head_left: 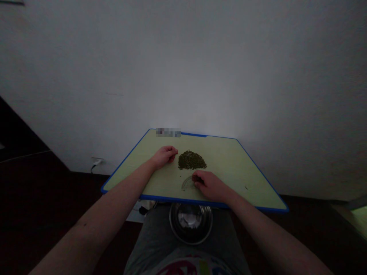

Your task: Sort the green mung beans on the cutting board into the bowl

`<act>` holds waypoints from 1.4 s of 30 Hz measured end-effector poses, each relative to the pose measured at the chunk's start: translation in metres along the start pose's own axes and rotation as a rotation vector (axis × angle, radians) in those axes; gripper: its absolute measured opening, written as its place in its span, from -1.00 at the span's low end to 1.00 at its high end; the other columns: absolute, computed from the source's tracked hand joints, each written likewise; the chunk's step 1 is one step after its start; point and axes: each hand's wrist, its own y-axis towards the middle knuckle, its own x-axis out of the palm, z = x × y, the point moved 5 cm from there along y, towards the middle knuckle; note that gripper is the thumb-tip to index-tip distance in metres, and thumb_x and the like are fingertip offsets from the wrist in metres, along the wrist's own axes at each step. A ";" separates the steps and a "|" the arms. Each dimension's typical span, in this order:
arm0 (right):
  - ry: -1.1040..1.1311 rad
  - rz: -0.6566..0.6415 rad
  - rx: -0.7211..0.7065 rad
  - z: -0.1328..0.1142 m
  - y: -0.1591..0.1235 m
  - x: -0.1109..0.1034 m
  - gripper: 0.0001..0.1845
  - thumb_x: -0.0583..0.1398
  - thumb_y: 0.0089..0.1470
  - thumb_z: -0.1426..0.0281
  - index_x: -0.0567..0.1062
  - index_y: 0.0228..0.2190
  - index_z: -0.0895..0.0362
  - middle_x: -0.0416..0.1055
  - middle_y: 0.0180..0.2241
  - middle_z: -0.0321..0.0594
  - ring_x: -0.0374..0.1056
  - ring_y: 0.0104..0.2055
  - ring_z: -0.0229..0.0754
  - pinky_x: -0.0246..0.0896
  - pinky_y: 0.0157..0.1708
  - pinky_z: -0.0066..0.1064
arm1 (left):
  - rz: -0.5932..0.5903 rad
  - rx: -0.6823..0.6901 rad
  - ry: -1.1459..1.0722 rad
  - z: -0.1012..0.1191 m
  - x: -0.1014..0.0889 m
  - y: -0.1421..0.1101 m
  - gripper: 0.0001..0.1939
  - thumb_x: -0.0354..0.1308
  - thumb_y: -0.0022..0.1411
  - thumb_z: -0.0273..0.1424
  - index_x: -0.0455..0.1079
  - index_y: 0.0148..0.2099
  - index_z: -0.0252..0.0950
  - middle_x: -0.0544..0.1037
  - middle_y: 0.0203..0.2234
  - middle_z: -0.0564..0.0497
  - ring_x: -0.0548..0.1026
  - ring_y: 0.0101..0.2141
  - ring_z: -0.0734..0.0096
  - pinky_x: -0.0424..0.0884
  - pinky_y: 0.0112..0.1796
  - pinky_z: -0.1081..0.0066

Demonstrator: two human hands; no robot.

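Observation:
A heap of small greenish grains (191,160), perhaps mung beans, lies on the pale yellow-green tabletop (226,164) with a blue rim. Just left of the heap rests my left hand (165,156), its fingers curled together and their tips close to the edge of the grains. My right hand (208,184) is nearer to me, below the heap, with fingers bent inward. It covers part of a protractor-shaped scale (187,184); whether that is printed or loose I cannot tell. Anything between the fingertips of either hand is too small or hidden to make out.
A shiny metal bowl (190,223) sits on my lap under the table's front edge. A white wall (183,68) stands behind the table. At the left a plug with a cord (96,163) is in the wall. A small dark mark (246,188) shows on the tabletop's right.

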 end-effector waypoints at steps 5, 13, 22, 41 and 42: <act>0.030 -0.020 0.030 0.000 -0.008 -0.001 -0.89 0.08 -0.07 0.56 0.34 -0.41 0.18 0.34 -0.41 -0.23 0.20 -0.38 -0.26 0.03 -0.39 -0.48 | 0.003 0.010 -0.008 -0.001 0.000 0.000 -0.76 0.12 0.00 -0.24 0.24 -0.48 -0.32 0.26 -0.73 0.14 0.21 -0.70 0.62 0.08 -0.65 0.53; 0.039 -0.023 0.047 -0.002 -0.015 0.000 -0.89 0.08 -0.07 0.56 0.34 -0.41 0.17 0.35 -0.41 -0.24 0.21 -0.38 -0.27 0.04 -0.39 -0.48 | -0.006 0.016 -0.009 -0.004 -0.002 0.003 -0.76 0.12 0.01 -0.25 0.25 -0.48 -0.33 0.26 -0.72 0.14 0.20 -0.71 0.63 0.09 -0.66 0.53; 0.060 -0.044 0.028 -0.009 -0.012 0.004 -0.85 0.09 -0.07 0.57 0.36 -0.38 0.17 0.36 -0.39 -0.23 0.23 -0.35 -0.26 0.06 -0.36 -0.47 | -0.007 0.018 -0.009 -0.002 -0.001 0.001 -0.77 0.12 0.01 -0.25 0.25 -0.47 -0.33 0.26 -0.74 0.14 0.20 -0.71 0.63 0.08 -0.66 0.54; 0.093 -0.035 0.058 -0.004 -0.025 0.001 -0.88 0.08 -0.06 0.55 0.35 -0.39 0.16 0.35 -0.41 -0.26 0.22 -0.37 -0.28 0.06 -0.38 -0.47 | 0.001 0.001 -0.027 0.000 0.000 0.000 -0.76 0.13 0.00 -0.25 0.25 -0.47 -0.33 0.27 -0.73 0.13 0.21 -0.71 0.63 0.07 -0.66 0.53; 0.089 -0.037 0.060 -0.004 -0.026 0.001 -0.88 0.08 -0.06 0.55 0.35 -0.39 0.16 0.35 -0.41 -0.26 0.21 -0.38 -0.28 0.06 -0.38 -0.47 | 0.000 0.003 -0.023 0.000 0.000 0.000 -0.77 0.13 0.00 -0.25 0.25 -0.47 -0.33 0.27 -0.73 0.13 0.21 -0.71 0.62 0.07 -0.66 0.53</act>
